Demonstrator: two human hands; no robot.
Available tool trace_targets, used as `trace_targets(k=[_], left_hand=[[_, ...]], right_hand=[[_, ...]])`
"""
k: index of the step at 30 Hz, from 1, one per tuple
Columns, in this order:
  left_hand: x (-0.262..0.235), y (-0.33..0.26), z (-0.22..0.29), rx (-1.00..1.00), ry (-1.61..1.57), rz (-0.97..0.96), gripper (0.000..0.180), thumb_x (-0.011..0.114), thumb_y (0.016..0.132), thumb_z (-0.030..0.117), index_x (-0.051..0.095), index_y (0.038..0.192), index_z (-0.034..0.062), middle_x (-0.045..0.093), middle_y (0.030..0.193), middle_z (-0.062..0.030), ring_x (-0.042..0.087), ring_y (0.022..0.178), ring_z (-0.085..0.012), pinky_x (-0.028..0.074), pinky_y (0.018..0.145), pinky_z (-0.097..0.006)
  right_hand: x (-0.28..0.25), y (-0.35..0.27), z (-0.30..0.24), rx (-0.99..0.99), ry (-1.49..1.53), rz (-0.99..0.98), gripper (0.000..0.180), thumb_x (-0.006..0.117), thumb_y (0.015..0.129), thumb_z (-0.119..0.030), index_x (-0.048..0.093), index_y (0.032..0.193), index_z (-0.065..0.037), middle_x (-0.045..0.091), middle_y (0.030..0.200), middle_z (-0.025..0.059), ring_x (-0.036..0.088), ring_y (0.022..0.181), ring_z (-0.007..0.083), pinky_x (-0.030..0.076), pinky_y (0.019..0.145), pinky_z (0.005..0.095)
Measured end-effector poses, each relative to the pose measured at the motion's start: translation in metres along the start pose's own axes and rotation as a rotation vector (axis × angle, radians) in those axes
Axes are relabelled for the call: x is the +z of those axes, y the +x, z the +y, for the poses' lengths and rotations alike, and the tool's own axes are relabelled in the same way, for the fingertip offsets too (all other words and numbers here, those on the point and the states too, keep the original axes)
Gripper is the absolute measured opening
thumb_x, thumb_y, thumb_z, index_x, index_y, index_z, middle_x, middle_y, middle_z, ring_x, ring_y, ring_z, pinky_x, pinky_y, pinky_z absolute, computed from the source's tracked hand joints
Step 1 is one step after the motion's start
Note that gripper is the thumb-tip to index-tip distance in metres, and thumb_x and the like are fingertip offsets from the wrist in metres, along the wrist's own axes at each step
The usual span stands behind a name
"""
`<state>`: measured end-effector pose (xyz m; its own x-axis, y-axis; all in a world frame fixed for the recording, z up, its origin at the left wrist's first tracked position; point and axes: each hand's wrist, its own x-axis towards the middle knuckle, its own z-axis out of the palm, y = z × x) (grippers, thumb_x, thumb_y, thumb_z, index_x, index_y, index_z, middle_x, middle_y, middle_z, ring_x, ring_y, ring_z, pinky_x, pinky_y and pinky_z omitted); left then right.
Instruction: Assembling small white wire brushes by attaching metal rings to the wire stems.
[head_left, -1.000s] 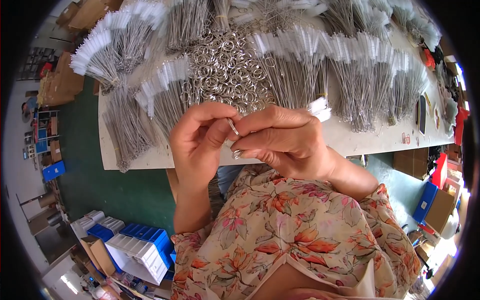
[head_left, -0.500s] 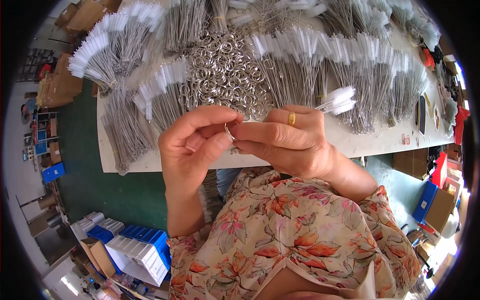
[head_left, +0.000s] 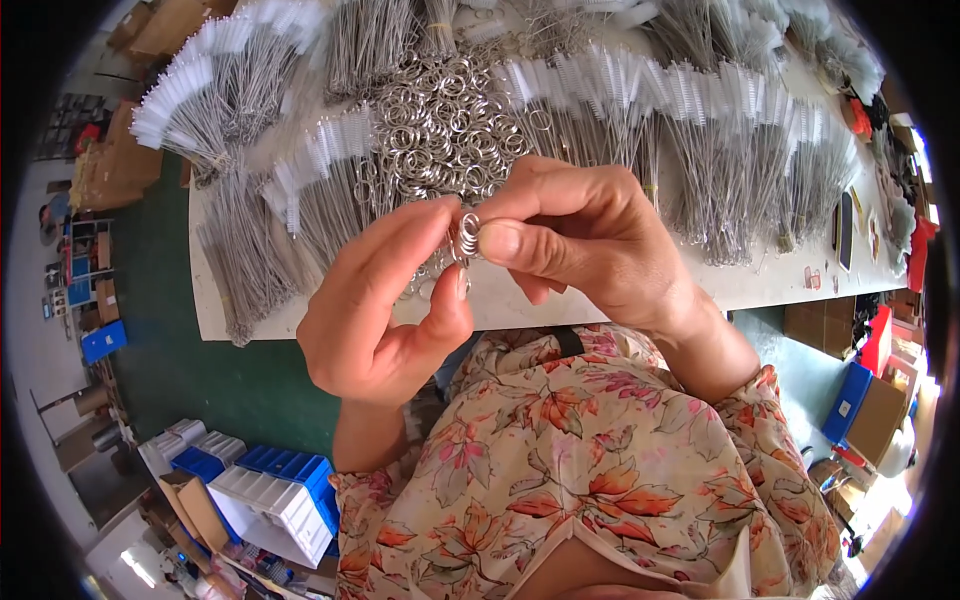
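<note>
Raised closer now, left hand (head_left: 375, 305) and right hand (head_left: 575, 240) both pinching metal ring (head_left: 468, 235).

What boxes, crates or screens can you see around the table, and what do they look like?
Cardboard boxes: brown, stacked left of the table.
Blue crate: on the floor, lower left, beside white crates.
Open carton: brown, by those crates.
Blue bin: on the floor, right, next to a brown box.
Dark flat slab: on the table's right end, maybe a phone; its screen is unclear.
</note>
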<state>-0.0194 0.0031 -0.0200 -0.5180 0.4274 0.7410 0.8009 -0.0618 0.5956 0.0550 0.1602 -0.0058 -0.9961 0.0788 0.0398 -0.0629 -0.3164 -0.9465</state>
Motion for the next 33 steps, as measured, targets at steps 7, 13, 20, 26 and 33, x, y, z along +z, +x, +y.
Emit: trace_targets(k=[7,13,20,26,33], left_hand=[[-0.005,-0.001,-0.003,-0.114,-0.044,-0.053,0.026,0.064,0.072,-0.004,0.062,0.098,-0.0066,0.064,0.093,-0.0177,0.065,0.078,-0.0211,0.053,0.066,-0.027],[-0.016,0.000,-0.007,-0.236,-0.235,-0.132,0.027,0.063,0.073,-0.006,0.062,0.100,-0.0066,0.064,0.095,-0.0174,0.064,0.080,-0.0186,0.052,0.069,-0.026],[-0.020,-0.004,-0.011,-0.431,-0.538,-0.153,0.031,0.055,0.076,-0.013,0.059,0.106,-0.0072,0.059,0.104,-0.0179,0.061,0.091,-0.0194,0.051,0.078,-0.026],[-0.023,-0.007,-0.009,-0.451,-0.465,-0.172,0.033,0.056,0.075,-0.014,0.059,0.107,-0.0064,0.060,0.104,-0.0177,0.061,0.092,-0.0187,0.051,0.078,-0.026],[-0.024,-0.004,-0.010,-0.422,-0.407,-0.236,0.032,0.058,0.075,-0.013,0.060,0.106,-0.0060,0.060,0.105,-0.0175,0.061,0.091,-0.0178,0.051,0.077,-0.025]], right_hand=[[-0.003,0.007,0.005,0.087,-0.039,-0.058,0.012,0.065,0.083,-0.012,0.066,0.088,-0.001,0.062,0.072,0.0025,0.051,0.055,0.0052,0.042,0.050,0.0190],[-0.005,0.010,-0.001,0.184,-0.169,-0.136,0.011,0.064,0.083,-0.011,0.066,0.084,0.000,0.061,0.067,0.0006,0.050,0.053,0.0052,0.041,0.049,0.0189],[0.006,0.001,0.011,0.094,-0.094,-0.076,0.009,0.060,0.086,-0.008,0.062,0.088,0.000,0.060,0.072,0.0011,0.049,0.053,0.0042,0.041,0.049,0.0187],[0.015,-0.003,0.017,-0.002,-0.154,0.080,0.010,0.056,0.088,-0.008,0.059,0.093,0.001,0.062,0.074,0.0023,0.048,0.052,0.0029,0.040,0.046,0.0179],[0.011,-0.001,0.020,-0.058,-0.250,0.103,0.009,0.057,0.087,-0.006,0.061,0.091,0.001,0.061,0.073,0.0036,0.048,0.051,0.0040,0.041,0.045,0.0197]])
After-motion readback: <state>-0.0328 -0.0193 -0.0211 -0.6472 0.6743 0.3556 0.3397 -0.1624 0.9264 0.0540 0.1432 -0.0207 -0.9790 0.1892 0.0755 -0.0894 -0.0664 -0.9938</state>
